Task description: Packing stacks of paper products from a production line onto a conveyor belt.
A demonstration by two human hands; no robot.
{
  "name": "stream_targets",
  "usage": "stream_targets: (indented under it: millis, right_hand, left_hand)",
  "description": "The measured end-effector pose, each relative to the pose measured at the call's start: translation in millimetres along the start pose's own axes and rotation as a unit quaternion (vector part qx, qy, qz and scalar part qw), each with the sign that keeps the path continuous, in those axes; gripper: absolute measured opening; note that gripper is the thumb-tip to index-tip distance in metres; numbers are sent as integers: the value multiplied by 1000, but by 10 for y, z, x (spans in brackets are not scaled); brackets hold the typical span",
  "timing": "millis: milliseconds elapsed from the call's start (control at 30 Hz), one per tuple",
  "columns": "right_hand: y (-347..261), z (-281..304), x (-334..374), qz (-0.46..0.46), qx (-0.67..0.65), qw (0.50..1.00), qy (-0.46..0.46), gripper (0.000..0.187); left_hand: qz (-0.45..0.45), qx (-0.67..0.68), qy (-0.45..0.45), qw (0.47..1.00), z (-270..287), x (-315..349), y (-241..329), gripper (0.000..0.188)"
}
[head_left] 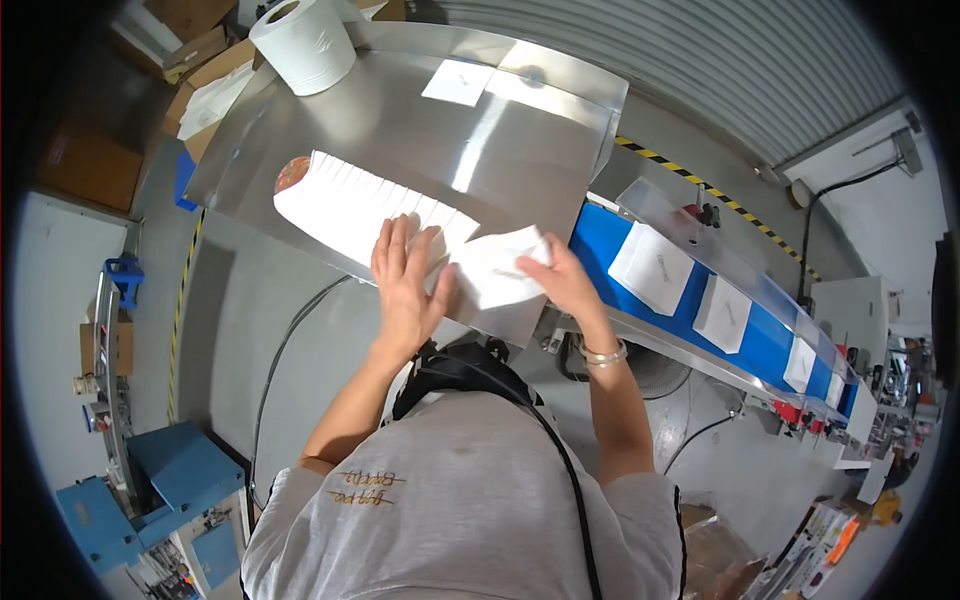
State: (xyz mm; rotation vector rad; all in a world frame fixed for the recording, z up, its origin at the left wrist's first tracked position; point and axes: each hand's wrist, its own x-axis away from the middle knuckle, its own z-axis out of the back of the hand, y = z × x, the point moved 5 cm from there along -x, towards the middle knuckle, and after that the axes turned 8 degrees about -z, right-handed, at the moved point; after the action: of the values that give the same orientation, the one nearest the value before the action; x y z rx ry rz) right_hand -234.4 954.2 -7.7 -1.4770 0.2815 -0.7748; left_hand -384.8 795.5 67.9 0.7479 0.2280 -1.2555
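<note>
A row of overlapping white packets (pixel 345 205) lies on the steel table, leaning one against another. A round, red-patterned object (pixel 292 173) sits at the row's left end. My left hand (pixel 404 285) rests on the near right end of the row, fingers stretched out and lying flat. Its thumb reaches toward the left edge of a single white packet (pixel 497 268); whether it touches is hard to tell. My right hand (pixel 566 277), a bracelet on its wrist, grips that packet by its right side between thumb and fingers. The fingers beneath the packet are hidden.
To the right, a blue conveyor belt (pixel 597 228) carries several white packets (pixel 652 268) beside a clear guard. The steel table (pixel 400 110) holds a large white paper roll (pixel 303 45) and a flat white sheet (pixel 458 82) at the back. A cable (pixel 268 385) crosses the floor.
</note>
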Motion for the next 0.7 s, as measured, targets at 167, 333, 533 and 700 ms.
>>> stream_targets:
  millis: [167,333,533,700]
  right_hand:
    - [390,724,92,-9,-86,959,270,30]
    - [533,1219,262,-74,127,893,425,44]
    - [772,1949,542,-195,323,781,497,74]
    - [136,1586,800,-96,480,603,630,72]
  left_hand:
    - [-18,-21,6,1000,-1,-32,-11,33]
    - [-26,-31,9,999,-16,-18,-6,32]
    - [-37,-21,8,999,-3,-31,-7,34]
    - [-64,-27,21,997,-7,2,-20,38]
